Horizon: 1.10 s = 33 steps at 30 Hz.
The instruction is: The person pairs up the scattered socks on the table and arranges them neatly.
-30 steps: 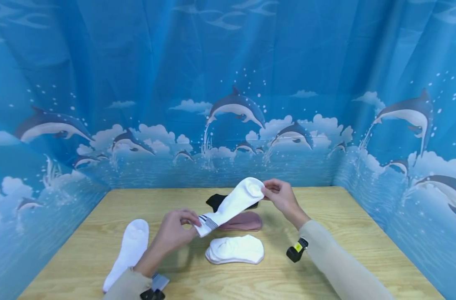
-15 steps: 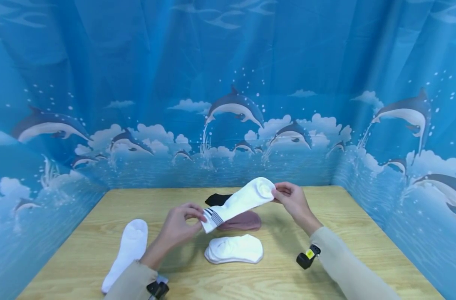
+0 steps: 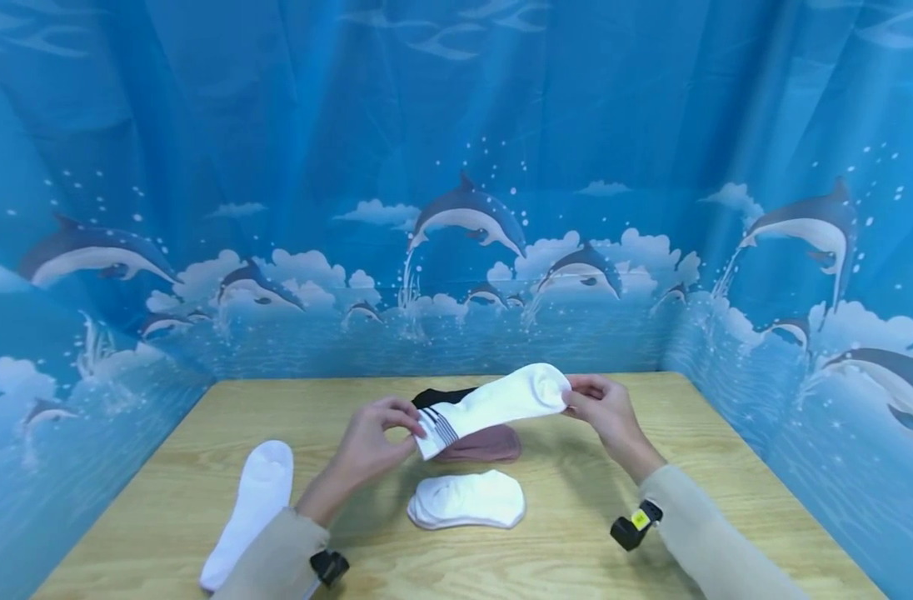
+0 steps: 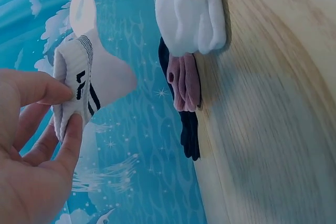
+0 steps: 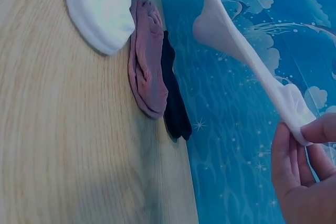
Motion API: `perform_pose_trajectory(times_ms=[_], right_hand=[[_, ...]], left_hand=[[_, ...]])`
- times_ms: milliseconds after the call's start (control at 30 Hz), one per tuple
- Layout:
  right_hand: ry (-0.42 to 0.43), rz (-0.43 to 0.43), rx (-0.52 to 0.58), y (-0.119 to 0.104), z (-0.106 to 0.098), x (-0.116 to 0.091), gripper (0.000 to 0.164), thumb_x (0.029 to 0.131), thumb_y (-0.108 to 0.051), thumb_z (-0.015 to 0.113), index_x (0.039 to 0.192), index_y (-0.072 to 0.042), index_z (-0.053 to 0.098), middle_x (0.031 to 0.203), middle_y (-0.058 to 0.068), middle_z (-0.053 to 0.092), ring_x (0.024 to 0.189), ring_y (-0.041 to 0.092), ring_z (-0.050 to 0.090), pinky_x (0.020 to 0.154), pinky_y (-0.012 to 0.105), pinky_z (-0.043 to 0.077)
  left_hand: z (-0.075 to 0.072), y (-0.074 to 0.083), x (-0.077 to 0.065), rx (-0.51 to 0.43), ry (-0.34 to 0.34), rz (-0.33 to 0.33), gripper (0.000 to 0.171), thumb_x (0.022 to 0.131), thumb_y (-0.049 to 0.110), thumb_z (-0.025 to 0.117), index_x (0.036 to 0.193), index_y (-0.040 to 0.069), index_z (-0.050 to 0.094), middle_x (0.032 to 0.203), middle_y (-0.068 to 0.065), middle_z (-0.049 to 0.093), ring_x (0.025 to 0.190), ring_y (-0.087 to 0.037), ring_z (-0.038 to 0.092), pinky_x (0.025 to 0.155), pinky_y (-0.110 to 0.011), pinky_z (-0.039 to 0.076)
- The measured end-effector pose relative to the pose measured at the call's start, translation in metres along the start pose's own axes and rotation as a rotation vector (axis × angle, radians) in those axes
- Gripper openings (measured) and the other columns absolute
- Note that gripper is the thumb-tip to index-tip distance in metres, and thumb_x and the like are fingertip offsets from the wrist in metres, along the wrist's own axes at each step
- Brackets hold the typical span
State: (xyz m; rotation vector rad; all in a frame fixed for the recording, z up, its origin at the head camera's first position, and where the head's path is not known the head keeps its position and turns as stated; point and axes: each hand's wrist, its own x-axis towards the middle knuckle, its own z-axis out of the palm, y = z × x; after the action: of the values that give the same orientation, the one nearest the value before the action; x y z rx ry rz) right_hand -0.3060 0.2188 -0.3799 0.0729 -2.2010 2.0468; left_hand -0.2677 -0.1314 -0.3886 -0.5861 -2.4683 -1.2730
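Note:
A white sock (image 3: 501,402) with dark stripes at its cuff is stretched in the air between both hands. The left hand (image 3: 381,437) pinches the striped cuff between thumb and fingers; in the left wrist view the cuff (image 4: 73,77) shows dark marks and a ribbed edge. At the toe end, the right hand (image 3: 606,417) pinches the sock's tip, seen close in the right wrist view beside the toe (image 5: 294,108). The sock slants up to the right, its heel bulging downward in both wrist views. Another long white sock (image 3: 254,508) lies flat at the left, partly under the left forearm.
Below the held sock, folded white socks (image 3: 467,500) lie on the wooden table (image 3: 576,550). Behind them are folded pink socks (image 3: 486,444), then black socks (image 3: 437,397), partly covered by the held sock in the head view. A blue dolphin-print curtain (image 3: 456,167) surrounds the table.
Both hands have moved to the right with the white sock, the right hand also slightly lower and the left slightly higher. The sock now lies nearer level. The socks on the table have not moved.

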Motion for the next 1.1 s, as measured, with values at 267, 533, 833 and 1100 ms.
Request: perform_pose_trajectory(times_ms=[267,533,833,1100], right_hand=[[0.028,0.06,-0.012,0.0,-0.011,-0.003,0.019,0.092,0.004,0.067,0.11,0.007,0.062,0.087,-0.004,0.064,0.079,0.005,0.065,0.074,0.024,0.063],[0.034,0.072,-0.054,0.002,-0.023,-0.006,0.018,0.091,0.004,0.065,0.108,0.006,0.061,0.093,0.003,0.063,0.08,0.007,0.064,0.075,0.025,0.063],[0.035,0.058,-0.063,0.004,-0.032,-0.008,0.02,0.089,0.005,0.064,0.109,0.006,0.06,0.09,-0.002,0.062,0.081,0.005,0.064,0.076,0.024,0.063],[0.059,0.053,-0.068,0.005,-0.041,-0.008,0.019,0.089,0.005,0.063,0.108,0.005,0.06,0.089,-0.004,0.062,0.081,0.004,0.064,0.076,0.024,0.063]], left_hand=[[0.011,0.0,0.007,0.039,-0.005,0.057,0.023,0.073,-0.008,0.074,0.076,0.014,0.08,0.098,-0.003,0.071,0.101,-0.022,0.066,0.097,-0.045,0.06],[0.021,0.005,0.013,0.079,-0.036,0.022,0.022,0.077,-0.004,0.075,0.076,0.017,0.08,0.1,0.001,0.069,0.102,-0.019,0.064,0.097,-0.043,0.06],[0.028,0.009,0.017,0.082,-0.054,0.069,0.023,0.076,-0.008,0.071,0.076,0.014,0.08,0.098,0.0,0.068,0.096,-0.016,0.062,0.087,-0.038,0.061],[0.036,0.014,0.025,0.098,-0.065,0.103,0.023,0.076,-0.008,0.069,0.076,0.012,0.081,0.099,0.0,0.069,0.093,-0.014,0.061,0.075,-0.025,0.055]])
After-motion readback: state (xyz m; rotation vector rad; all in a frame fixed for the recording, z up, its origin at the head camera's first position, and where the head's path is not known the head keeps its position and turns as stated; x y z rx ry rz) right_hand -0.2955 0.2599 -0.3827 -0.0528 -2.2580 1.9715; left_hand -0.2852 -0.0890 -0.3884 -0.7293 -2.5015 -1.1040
